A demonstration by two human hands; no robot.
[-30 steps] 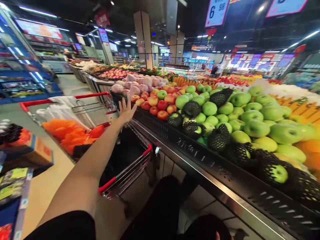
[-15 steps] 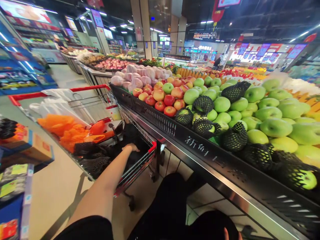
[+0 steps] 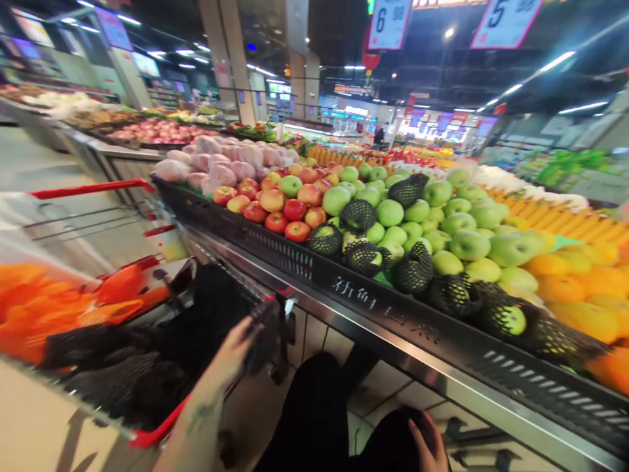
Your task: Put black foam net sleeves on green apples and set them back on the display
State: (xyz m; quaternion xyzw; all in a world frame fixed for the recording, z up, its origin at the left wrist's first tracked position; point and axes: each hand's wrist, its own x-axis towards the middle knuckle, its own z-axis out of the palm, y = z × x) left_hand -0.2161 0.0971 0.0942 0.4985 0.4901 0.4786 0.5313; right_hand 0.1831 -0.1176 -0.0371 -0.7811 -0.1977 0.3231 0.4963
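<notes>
My left hand reaches over the shopping cart, its fingers closed on a dark, blurred piece that looks like a black foam fruit net. Inside the cart lie more black nets, dark cloth and orange netting. My right hand is low, beside my dark-clad knee, with fingers stretched and slightly apart; it holds nothing visible. Green apples fill the display ahead, and several along its front edge wear black foam nets.
A black slatted rail with a metal edge runs along the fruit stand. Red apples, wrapped pink fruit and oranges share the display. Price signs hang overhead. Pillars and further stands are behind.
My left hand has lifted from inside the cart toward its right side, now with a black net. The view has turned right, and the cart appears nearer and further left.
</notes>
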